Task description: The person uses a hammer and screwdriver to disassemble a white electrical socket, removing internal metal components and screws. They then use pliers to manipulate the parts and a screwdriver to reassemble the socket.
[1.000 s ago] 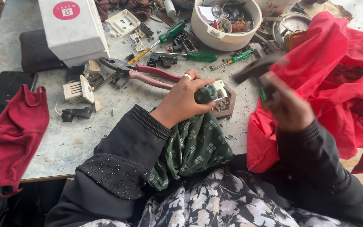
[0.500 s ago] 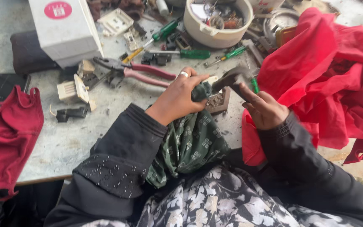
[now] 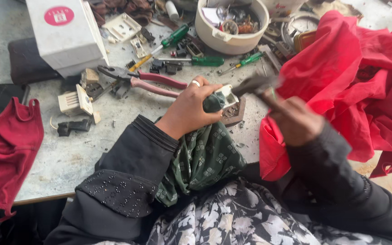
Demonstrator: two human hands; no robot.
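Observation:
My left hand, a ring on one finger, grips a small white plastic part through a fold of green patterned cloth, pressing it onto a dark wooden block. My right hand is blurred with motion and holds a small hammer, whose dark head hovers just right of the white part.
Red-handled pliers, green screwdrivers and broken switch parts lie on the grey table. A white box stands at the back left, a cream bowl of scrap behind. Red cloth lies right, a red mask left.
My right hand brought the hammer down onto the white part half a second ago and has now drawn it back up to the right. My left hand kept its grip.

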